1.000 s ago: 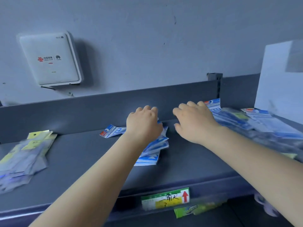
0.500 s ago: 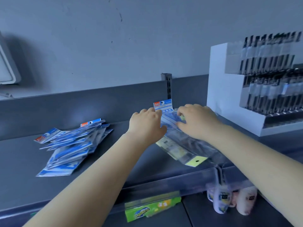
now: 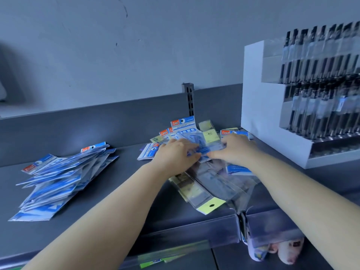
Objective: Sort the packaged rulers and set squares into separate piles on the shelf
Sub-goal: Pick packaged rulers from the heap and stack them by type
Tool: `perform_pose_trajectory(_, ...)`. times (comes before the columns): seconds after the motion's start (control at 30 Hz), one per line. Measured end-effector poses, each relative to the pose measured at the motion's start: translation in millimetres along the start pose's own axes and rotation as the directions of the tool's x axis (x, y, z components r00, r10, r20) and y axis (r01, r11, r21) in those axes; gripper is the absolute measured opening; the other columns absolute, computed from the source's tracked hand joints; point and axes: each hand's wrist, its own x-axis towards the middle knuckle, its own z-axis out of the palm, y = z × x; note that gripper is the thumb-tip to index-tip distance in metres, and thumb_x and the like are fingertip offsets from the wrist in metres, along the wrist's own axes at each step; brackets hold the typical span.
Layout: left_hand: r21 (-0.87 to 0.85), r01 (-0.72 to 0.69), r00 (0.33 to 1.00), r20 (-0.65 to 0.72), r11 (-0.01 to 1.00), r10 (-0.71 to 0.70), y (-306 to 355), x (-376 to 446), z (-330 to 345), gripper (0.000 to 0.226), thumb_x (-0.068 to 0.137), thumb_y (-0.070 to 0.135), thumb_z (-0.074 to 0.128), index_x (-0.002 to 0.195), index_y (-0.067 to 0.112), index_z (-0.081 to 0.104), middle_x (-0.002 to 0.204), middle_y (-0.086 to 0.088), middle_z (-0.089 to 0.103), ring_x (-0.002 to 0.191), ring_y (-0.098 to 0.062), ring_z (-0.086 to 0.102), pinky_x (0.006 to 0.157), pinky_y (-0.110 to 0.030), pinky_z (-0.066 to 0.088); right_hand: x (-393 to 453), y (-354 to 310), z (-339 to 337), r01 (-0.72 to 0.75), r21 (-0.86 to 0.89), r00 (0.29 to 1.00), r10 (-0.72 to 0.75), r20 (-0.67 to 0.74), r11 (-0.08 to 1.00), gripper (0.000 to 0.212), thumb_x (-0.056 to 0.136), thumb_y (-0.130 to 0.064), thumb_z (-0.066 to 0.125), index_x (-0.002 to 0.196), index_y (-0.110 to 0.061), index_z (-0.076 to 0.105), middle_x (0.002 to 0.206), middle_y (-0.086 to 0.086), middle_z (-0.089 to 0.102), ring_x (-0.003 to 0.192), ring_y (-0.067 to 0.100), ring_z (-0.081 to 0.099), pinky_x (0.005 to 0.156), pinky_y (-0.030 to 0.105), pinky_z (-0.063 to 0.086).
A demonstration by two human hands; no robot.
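Where both hands (image 3: 206,152) press — mixed packets (image 3: 196,137) lie beneath.

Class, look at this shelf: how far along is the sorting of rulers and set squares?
Partly done. A separate blue pile already lies at the shelf's left. In hand: the left hand and right hand are both on the mixed heap, where blue packs and yellow-tagged clear sleeves overlap. Left: that heap needs splitting up.

Sorted pile (image 3: 60,180) left on shelf (image 3: 120,207), mixed heap (image 3: 202,172) right of it, pen display (image 3: 303,98) at far right.
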Motion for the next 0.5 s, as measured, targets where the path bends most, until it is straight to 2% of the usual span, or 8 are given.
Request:
perform_pose_trajectory(0.13,-0.084,0.006,0.996,-0.084,0.996,-0.013,-3,4,4,0.041,0.09,0.051,0.049,0.124,0.031,0.059,0.124,0.006,0.058,0.115,-0.02,0.049,0.099,-0.038,0.038,7,7,1,-0.006,0.16,0.996,0.02,-0.088,0.987,0.023,0.072,-0.034,0.067,0.076,-0.014,0.056,0.075,0.001,0.057,0.08,0.023,0.055,0.065,0.031,0.036)
perform_pose_trajectory(0.23,-0.149,0.056,0.99,-0.119,0.987,-0.074,-3,7,7,0.045,0.085,0.057,0.052,0.116,0.027,0.064,0.115,0.005,0.061,0.109,-0.02,0.052,0.098,-0.04,0.04,12,10,1,0.031,0.261,0.987,0.011,-0.158,0.965,0.019,0.075,-0.025,0.065,0.083,-0.008,0.066,0.08,0.007,0.067,0.082,0.028,0.061,0.07,0.033,0.044)
perform_pose_trajectory(0.3,-0.163,0.1,0.987,-0.11,0.981,-0.119,-3,9,7,0.049,0.084,0.06,0.051,0.12,0.028,0.061,0.119,0.005,0.06,0.114,-0.02,0.05,0.101,-0.04,0.037,15,12,1,0.051,0.308,0.981,0.01,-0.191,0.95,0.02,0.079,-0.022,0.061,0.077,-0.002,0.062,0.072,0.01,0.062,0.075,0.032,0.057,0.066,0.034,0.043)
perform_pose_trajectory(0.37,-0.083,0.097,0.993,-0.052,0.992,-0.101,-3,10,6,0.052,0.087,0.059,0.047,0.13,0.031,0.053,0.132,0.008,0.054,0.125,-0.019,0.043,0.105,-0.037,0.029,15,14,-1,0.073,0.355,0.972,0.013,-0.234,0.932,0.016,0.082,-0.019,0.057,0.071,-0.007,0.057,0.065,0.007,0.052,0.07,0.028,0.049,0.062,0.031,0.035)
perform_pose_trajectory(0.43,-0.021,0.066,0.998,0.015,0.998,-0.066,-6,11,3,0.05,0.089,0.057,0.045,0.134,0.035,0.049,0.141,0.013,0.046,0.132,-0.016,0.037,0.107,-0.036,0.022,15,15,-4,0.102,0.464,0.961,0.033,-0.274,0.88,0.015,0.085,-0.017,0.056,0.075,-0.006,0.06,0.07,0.007,0.057,0.072,0.024,0.05,0.064,0.03,0.035)
perform_pose_trajectory(0.5,-0.074,0.077,0.997,0.034,0.994,-0.075,-13,12,-1,0.043,0.088,0.056,0.048,0.124,0.036,0.059,0.133,0.013,0.054,0.126,-0.014,0.045,0.108,-0.033,0.026,13,15,-8,0.125,0.618,0.959,0.064,-0.275,0.776,0.011,0.086,-0.013,0.056,0.077,-0.01,0.063,0.077,0.006,0.065,0.074,0.022,0.054,0.066,0.029,0.038)
